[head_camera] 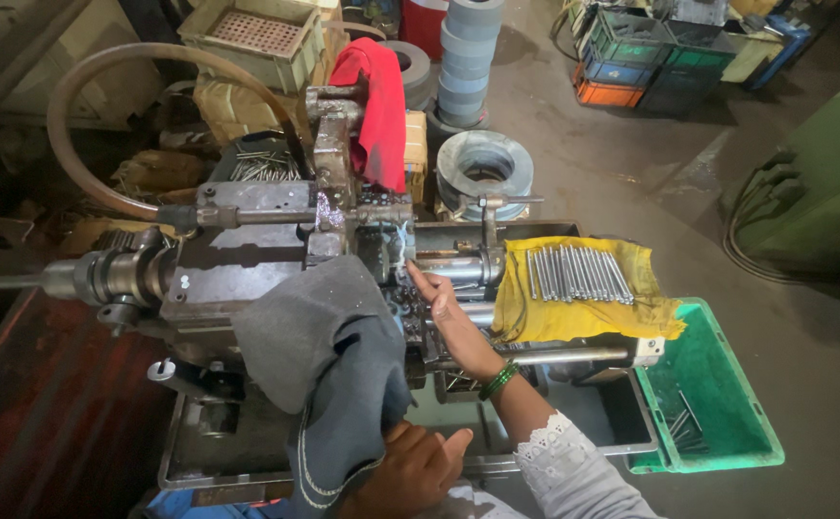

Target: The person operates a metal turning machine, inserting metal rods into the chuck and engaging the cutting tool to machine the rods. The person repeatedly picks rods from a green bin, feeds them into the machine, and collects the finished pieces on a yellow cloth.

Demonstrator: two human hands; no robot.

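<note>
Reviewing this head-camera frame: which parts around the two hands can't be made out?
- Right hand fingertips: hidden among the grey metal machine parts, so any grip is unclear.
- Left hand: partly covered by the dark grey cloth and cut by the bottom edge.
- Contents of the green plastic crate: too small to identify.

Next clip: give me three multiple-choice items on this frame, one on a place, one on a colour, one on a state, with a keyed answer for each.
1. Where do the metal rods lie in a row?
A on the yellow cloth
B on the floor
C on the red cloth

2. What colour is the bin at lower right?
A blue
B green
C white

3. The right hand is:
A reaching into the machine
B holding a rod
C resting in the bin

Answers:
1 A, the metal rods lie on the yellow cloth.
2 B, the bin is green.
3 A, the right hand points into the machine.
</note>
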